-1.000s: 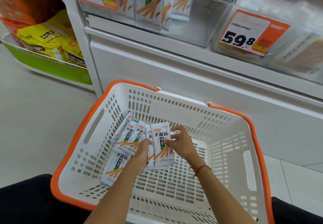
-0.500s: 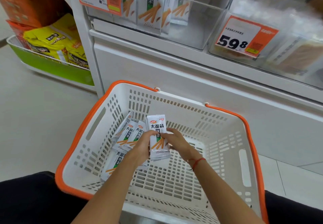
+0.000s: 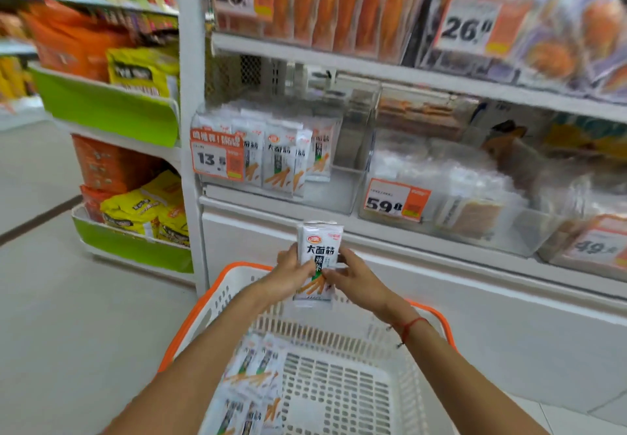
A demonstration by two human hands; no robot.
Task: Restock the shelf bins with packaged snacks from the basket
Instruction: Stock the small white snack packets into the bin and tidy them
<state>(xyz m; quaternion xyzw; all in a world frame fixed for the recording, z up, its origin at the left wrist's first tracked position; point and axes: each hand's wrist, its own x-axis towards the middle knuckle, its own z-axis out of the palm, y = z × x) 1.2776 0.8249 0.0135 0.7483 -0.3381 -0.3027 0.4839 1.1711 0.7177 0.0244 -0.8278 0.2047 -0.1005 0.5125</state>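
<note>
The stack of white snack packets (image 3: 318, 261), gripped low inside the basket half a second ago, is now held upright above the basket's far rim, in front of the white shelf base. It is clasped from both sides: the left hand (image 3: 292, 273) is curled round its left edge, the right hand (image 3: 356, 278) pinches its right edge, a red cord (image 3: 409, 328) seen at that wrist. More packets (image 3: 252, 383) are left lying in the white, orange-rimmed basket (image 3: 339, 397), at its left side. Above, the clear shelf bin (image 3: 339, 190) tagged 13 is seen partly filled with matching packets (image 3: 281, 160); its right part is bare. A neighbouring bin (image 3: 529, 231) tagged 59.8 sits just beside it.
</note>
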